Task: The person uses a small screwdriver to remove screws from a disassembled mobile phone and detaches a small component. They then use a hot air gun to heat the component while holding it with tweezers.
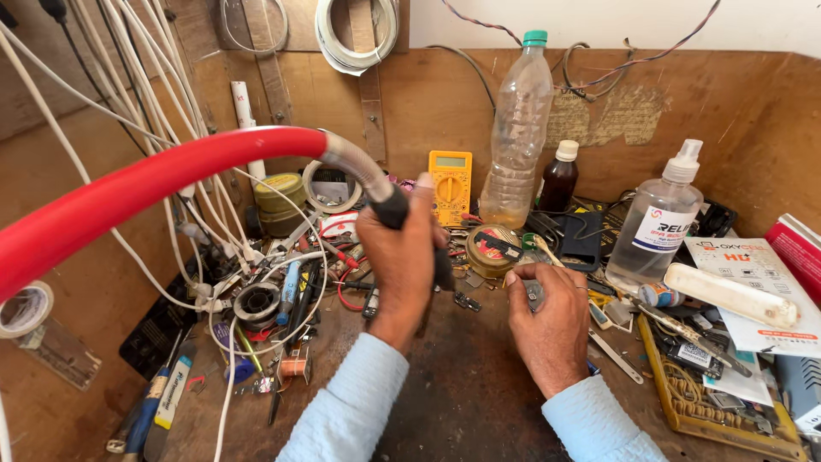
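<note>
The wooden desk (462, 402) is crowded. At twelve o'clock from the hands stands a yellow multimeter (450, 186), with a tall clear plastic bottle (518, 137) just to its right and a small dark brown bottle (559, 178) beyond that. At two o'clock a clear spray bottle (660, 218) stands upright, and a white tube (731, 293) lies at three o'clock on a printed paper. A round tin (493, 250) sits just above the right hand. At nine o'clock, white cables (154, 111) hang down over a solder spool (256, 304) and rolls of tape (280, 195), and screwdrivers (158, 402) lie at seven o'clock.

A thick red hose (137, 192) sweeps in from the left edge, crossing in front of the cables and ending in a grey corrugated neck that runs into a black tool handle (395, 208). The left hand (400, 261) is clamped around that handle at the middle of the view, thumb up.

The right hand (547, 316), at four o'clock from it, pinches a small grey part (532, 293) between its fingertips; what the part is cannot be made out. The tool's working end is hidden behind the left hand, and the hose's far end is cut off by the frame.
</note>
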Tool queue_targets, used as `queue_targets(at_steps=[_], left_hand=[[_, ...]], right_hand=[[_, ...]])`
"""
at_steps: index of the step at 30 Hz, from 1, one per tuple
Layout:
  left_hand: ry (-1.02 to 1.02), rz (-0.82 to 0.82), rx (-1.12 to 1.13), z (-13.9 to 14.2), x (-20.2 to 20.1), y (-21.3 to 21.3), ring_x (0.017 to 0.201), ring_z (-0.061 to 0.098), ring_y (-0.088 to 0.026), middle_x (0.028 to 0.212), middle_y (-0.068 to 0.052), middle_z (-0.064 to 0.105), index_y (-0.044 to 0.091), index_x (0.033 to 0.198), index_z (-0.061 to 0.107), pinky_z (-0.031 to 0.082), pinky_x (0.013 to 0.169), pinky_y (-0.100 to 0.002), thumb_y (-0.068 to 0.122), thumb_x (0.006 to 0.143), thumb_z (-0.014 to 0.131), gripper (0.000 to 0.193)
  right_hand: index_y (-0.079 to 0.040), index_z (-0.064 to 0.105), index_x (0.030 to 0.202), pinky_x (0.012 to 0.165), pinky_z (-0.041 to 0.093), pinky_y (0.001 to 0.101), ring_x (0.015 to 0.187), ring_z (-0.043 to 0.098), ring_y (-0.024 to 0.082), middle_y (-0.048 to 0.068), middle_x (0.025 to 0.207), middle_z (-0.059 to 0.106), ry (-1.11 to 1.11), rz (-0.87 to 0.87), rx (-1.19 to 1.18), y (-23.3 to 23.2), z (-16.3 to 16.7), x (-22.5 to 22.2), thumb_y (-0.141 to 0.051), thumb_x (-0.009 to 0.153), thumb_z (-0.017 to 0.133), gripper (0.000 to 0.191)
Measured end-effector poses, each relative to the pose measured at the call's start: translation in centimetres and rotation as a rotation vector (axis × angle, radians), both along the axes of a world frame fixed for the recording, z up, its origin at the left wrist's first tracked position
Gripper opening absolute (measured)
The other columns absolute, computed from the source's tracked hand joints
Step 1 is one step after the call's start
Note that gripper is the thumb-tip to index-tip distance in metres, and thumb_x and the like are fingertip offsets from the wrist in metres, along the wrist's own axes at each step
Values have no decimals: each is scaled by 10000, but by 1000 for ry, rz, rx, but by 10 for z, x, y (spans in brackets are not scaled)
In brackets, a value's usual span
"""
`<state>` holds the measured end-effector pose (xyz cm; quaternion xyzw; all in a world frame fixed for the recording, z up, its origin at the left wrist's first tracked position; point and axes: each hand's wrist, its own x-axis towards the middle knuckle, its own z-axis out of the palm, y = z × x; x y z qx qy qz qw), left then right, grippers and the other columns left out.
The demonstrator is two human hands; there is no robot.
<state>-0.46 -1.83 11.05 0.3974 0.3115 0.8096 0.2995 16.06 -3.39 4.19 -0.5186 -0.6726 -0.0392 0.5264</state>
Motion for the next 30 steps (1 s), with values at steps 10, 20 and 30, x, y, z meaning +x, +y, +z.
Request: queue_targets(at_steps=[10, 20, 30], left_hand=[[-18, -28, 9, -1, 2, -2, 408, 534, -99, 514, -8, 568, 76, 679, 569, 470, 421, -282, 140, 950, 705, 310], [-51, -96, 51, 3, 0, -7, 410, 546, -103, 520, -10, 571, 73, 697, 550, 478, 426, -287, 151, 942, 712, 303], [-54, -109, 17, 0, 1, -5, 409, 535, -108, 521, -13, 558, 51, 667, 554, 444, 402, -277, 135, 950, 711, 334]], right_hand=[[-31, 726, 877, 896, 470, 458, 1035, 607, 359, 145, 936, 732, -5, -10, -51, -2, 3, -1, -164, 875, 741, 133], [-35, 733, 881, 899, 468, 462, 1026, 604, 364, 142, 944, 737, -21, -2, -37, -1, 2, 1, -178, 875, 742, 143], [-40, 752, 867, 853, 492, 445, 989, 626, 336, 141, 900, 738, -41, 11, -128, 0, -1, 1, -209, 858, 756, 169]])
